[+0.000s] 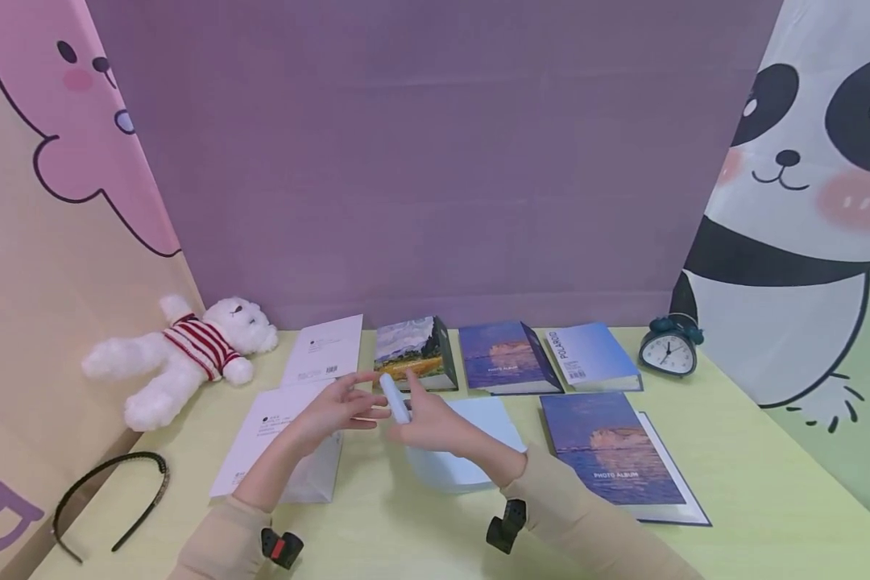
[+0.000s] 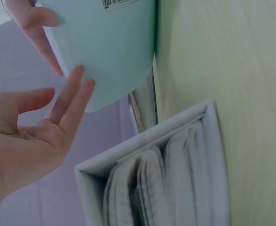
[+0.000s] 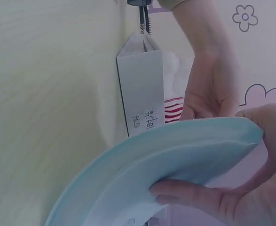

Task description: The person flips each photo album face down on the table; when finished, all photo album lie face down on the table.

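Note:
My right hand (image 1: 431,419) grips a light blue booklet-like thing (image 3: 123,174), its thumb pressed on the inner face. The thing has a rounded edge and bends in a curve. A barcode marks its outer face in the left wrist view. Nearby, my left hand (image 2: 39,127) has its fingers spread, with two fingertips right at the booklet's edge. White albums with small print lie by the left forearm: a nearer one (image 1: 254,435) and a farther one (image 1: 319,346). In the left wrist view, page layers show inside a white cover (image 2: 213,165).
Along the back stand a landscape-covered album (image 1: 409,350), a purple photo album (image 1: 503,354) and a blue Polaroid album (image 1: 594,354). Another photo album (image 1: 609,451) lies at right, near an alarm clock (image 1: 669,353). A white teddy bear (image 1: 199,346) and a headband (image 1: 109,467) lie left.

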### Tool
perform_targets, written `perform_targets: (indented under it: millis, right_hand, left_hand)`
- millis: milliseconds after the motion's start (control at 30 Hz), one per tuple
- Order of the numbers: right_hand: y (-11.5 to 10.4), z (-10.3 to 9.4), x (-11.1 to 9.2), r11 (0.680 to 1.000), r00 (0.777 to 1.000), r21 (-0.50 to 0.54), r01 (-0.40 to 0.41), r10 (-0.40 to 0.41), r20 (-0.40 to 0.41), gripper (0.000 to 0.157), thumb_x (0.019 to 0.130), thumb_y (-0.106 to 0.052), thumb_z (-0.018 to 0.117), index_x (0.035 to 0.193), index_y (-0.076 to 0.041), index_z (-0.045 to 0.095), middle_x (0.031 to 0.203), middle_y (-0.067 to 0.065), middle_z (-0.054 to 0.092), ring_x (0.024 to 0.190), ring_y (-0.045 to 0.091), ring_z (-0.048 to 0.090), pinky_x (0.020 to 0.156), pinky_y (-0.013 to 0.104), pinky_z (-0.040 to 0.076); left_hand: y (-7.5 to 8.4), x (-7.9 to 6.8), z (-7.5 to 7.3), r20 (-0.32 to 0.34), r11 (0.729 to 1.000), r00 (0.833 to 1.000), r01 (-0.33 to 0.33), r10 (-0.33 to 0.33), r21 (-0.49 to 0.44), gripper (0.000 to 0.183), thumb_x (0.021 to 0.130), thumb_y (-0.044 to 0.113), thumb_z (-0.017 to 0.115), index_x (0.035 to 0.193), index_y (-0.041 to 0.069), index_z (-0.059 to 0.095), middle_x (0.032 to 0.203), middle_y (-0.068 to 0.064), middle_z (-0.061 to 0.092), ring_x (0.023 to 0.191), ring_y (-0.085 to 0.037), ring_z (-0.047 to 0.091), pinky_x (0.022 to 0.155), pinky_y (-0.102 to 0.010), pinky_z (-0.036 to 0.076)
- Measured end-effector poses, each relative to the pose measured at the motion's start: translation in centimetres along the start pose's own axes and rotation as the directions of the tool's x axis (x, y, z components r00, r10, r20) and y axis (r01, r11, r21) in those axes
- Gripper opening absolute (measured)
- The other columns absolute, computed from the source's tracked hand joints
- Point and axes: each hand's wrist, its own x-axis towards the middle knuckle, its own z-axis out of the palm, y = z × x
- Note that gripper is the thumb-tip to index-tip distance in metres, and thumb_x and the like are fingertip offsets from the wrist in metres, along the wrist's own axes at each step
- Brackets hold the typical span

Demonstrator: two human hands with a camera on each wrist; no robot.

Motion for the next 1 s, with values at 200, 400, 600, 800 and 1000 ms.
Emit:
perform_targets:
  millis: [200, 400, 600, 800, 1000]
  right_hand:
    - [0.7, -0.9, -0.1, 0.999, 0.998, -0.014, 0.046, -0.046, -0.053, 0.072, 0.088, -0.019, 0.059, 0.148, -0.007, 0.022, 0.136, 0.021, 0.05, 0.115, 0.031, 0.057, 0.078, 0.043, 0.053]
    - [1.0, -2.1, -0.3, 0.996, 0.99, 0.025, 0.089, -0.086, -0.108, 0.044, 0.094, -0.017, 0.052, 0.136, -0.01, 0.046, 0.136, 0.018, 0.05, 0.12, 0.035, 0.052, 0.085, 0.046, 0.052]
    - [0.7, -3.1, -0.8, 0.986, 0.977, 0.106, 0.13, -0.109, -0.183, 0.038, 0.095, -0.013, 0.05, 0.132, -0.014, 0.053, 0.14, 0.01, 0.048, 0.126, 0.032, 0.047, 0.094, 0.048, 0.047]
    - [0.4, -4.2, -1.1, 0.963, 0.97, 0.209, 0.17, -0.125, -0.211, 0.039, 0.093, -0.011, 0.049, 0.131, -0.013, 0.055, 0.139, 0.012, 0.049, 0.111, 0.028, 0.055, 0.076, 0.032, 0.051]
    - [0.5, -4.7, -1.4, 0.935, 0.962, 0.288, 0.205, -0.14, -0.233, 0.042, 0.094, -0.011, 0.048, 0.136, -0.011, 0.05, 0.138, 0.016, 0.049, 0.109, 0.028, 0.057, 0.074, 0.032, 0.054]
  left_hand:
    - [-0.2, 0.0, 0.1, 0.005, 0.999, 1.0, 0.001, -0.001, 0.04, 0.054, 0.098, 0.015, 0.05, 0.145, 0.002, 0.027, 0.136, -0.025, 0.049, 0.123, -0.033, 0.051, 0.095, -0.041, 0.05]
    - [-0.8, 0.4, 0.5, 0.049, 0.997, 0.998, 0.047, -0.05, 0.058, 0.056, 0.096, 0.019, 0.053, 0.145, 0.004, 0.03, 0.142, -0.021, 0.043, 0.126, -0.032, 0.048, 0.097, -0.041, 0.048]
    - [-0.9, 0.6, 1.1, 0.151, 0.995, 0.987, 0.04, -0.054, 0.095, 0.056, 0.096, 0.021, 0.053, 0.144, 0.002, 0.032, 0.145, -0.022, 0.039, 0.129, -0.032, 0.045, 0.1, -0.042, 0.046]
    - [-0.7, 0.6, 1.5, 0.172, 0.995, 0.984, 0.034, -0.049, 0.091, 0.058, 0.096, 0.023, 0.054, 0.147, 0.006, 0.03, 0.146, -0.019, 0.038, 0.13, -0.031, 0.045, 0.099, -0.04, 0.046]
    - [-1.0, 0.7, 1.8, 0.184, 0.998, 0.982, 0.031, -0.041, 0.054, 0.058, 0.096, 0.019, 0.053, 0.147, 0.007, 0.029, 0.146, -0.02, 0.038, 0.128, -0.031, 0.047, 0.097, -0.04, 0.048]
